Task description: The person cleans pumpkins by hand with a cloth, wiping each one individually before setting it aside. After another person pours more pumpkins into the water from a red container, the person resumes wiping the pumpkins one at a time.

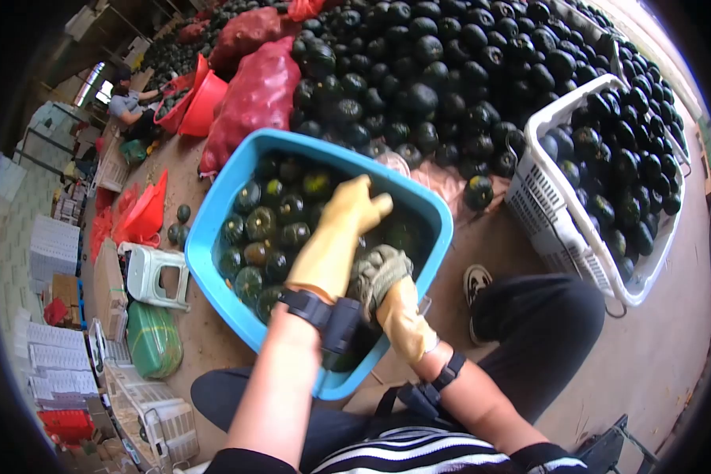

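Note:
A blue tub (219, 186) between my legs holds many dark green squashes (261, 223) in what looks like water. My left hand (346, 217), in a yellow rubber glove, is over the middle of the tub with thumb and fingers apart and nothing between them. Near the tub's right side, my right hand (395, 304) wears a yellow glove too. A grey-green cloth or outer glove (381, 272) covers its fingers, so what they hold, if anything, is hidden.
A white crate (541, 201) full of squashes stands at the right. Beyond the tub lie a large squash pile (419, 71) and a red mesh sack (257, 95). At the left are a white stool (152, 276), a green bundle (152, 340) and a seated person (126, 107).

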`<control>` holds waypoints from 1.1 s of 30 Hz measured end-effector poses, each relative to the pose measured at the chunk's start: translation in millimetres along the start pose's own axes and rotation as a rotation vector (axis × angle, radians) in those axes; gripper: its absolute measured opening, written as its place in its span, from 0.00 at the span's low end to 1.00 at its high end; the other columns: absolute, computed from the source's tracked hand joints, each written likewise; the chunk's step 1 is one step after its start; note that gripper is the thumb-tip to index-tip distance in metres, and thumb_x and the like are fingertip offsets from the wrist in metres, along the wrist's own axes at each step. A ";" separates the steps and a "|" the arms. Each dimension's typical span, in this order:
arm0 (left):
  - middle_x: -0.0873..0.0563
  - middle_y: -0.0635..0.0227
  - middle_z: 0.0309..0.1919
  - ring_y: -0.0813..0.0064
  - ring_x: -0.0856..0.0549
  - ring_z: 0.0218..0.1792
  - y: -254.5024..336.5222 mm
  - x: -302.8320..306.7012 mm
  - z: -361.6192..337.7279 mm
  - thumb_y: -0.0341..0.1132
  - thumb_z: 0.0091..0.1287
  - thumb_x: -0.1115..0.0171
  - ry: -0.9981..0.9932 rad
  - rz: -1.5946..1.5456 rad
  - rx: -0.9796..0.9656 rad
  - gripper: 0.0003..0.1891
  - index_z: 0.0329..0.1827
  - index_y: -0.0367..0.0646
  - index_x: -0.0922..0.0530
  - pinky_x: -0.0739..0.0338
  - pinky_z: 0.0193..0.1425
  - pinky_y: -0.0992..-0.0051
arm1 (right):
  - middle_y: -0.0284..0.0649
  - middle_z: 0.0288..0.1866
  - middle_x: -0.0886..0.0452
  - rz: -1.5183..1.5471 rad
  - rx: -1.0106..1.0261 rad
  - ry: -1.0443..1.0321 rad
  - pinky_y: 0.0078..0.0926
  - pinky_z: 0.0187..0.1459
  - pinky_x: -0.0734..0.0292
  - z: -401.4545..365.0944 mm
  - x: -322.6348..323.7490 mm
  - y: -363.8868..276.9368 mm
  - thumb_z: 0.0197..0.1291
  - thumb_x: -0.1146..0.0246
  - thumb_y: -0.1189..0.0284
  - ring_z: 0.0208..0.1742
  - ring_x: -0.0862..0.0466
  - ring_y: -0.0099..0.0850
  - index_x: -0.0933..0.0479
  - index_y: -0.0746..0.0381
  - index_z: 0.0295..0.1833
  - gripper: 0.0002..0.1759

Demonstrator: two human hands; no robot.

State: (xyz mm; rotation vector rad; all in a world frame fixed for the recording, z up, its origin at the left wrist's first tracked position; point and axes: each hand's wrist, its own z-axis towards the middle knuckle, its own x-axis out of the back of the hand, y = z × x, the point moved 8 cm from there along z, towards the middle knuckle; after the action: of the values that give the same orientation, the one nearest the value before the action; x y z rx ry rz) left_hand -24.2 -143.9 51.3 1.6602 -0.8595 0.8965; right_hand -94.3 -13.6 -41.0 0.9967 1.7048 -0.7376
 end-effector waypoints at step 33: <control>0.20 0.57 0.70 0.64 0.23 0.71 -96.1 -121.6 51.0 0.44 0.56 0.16 -0.266 -0.481 0.173 0.48 0.79 0.45 0.32 0.29 0.73 0.62 | 0.33 0.31 0.19 -0.310 0.183 0.206 0.33 0.29 0.22 -11.5 12.2 -17.9 0.73 0.38 0.57 0.29 0.19 0.31 0.21 0.51 0.39 0.12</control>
State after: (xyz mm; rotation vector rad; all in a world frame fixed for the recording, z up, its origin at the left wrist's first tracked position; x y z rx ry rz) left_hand 10.1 -157.7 -107.6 2.0521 -0.5230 0.4318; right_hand -117.3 -9.2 -48.4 0.9687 2.0279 -1.0356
